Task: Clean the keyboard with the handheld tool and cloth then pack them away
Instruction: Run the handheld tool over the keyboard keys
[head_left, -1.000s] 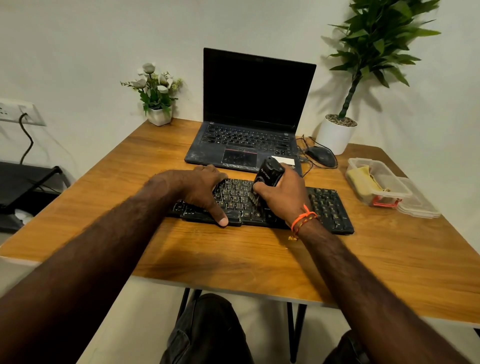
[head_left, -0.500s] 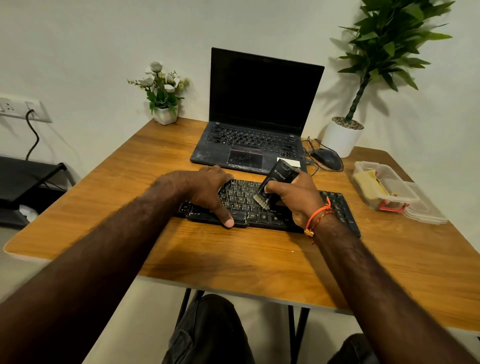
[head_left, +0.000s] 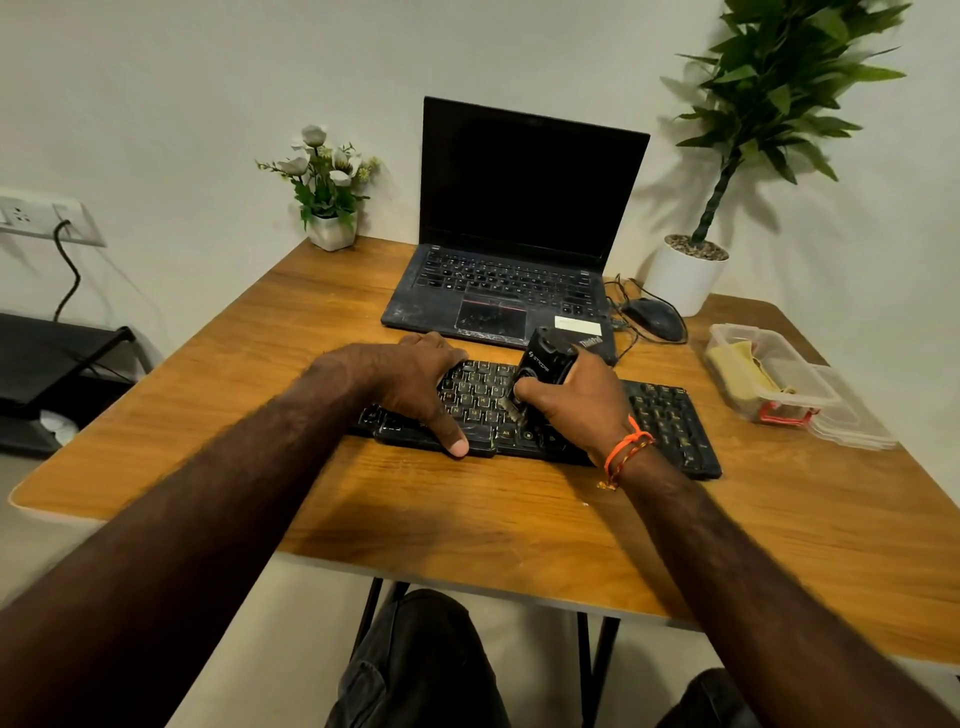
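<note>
Two bare forearms reach forward from the near edge over a wooden surface (head_left: 519, 525), with dark-trousered knees showing below its front rim. On the right wrist sits an orange thread band (head_left: 626, 453). The black keyboard (head_left: 670, 426) lies across the middle of the surface, long side toward the person. The left hand (head_left: 410, 387) rests flat on the keyboard's left half, fingers spread over the keys and the thumb pressing the front edge; its grip is apart and holds nothing. The right hand (head_left: 576, 410) has its grip clamped on the handheld tool (head_left: 545, 364), a black body tilted with its upper end leaning away toward the laptop and its bristled lower end down among the keys near the keyboard's middle. Whether the bristles actually touch the keys cannot be told through the blur.

Just behind the keyboard stands an open laptop (head_left: 519, 208), screen dark. To its right lies a black mouse (head_left: 652, 319) with its cable. Further right, near the surface's edge, a clear plastic container (head_left: 779, 384) holds the yellow cloth (head_left: 737, 364), with a clear lid (head_left: 857, 421) beside it. At the back stand a small white pot of white flowers (head_left: 327, 192) on the left and a tall green plant (head_left: 727, 156) in a white pot on the right. A wall socket (head_left: 31, 218) is at far left.
</note>
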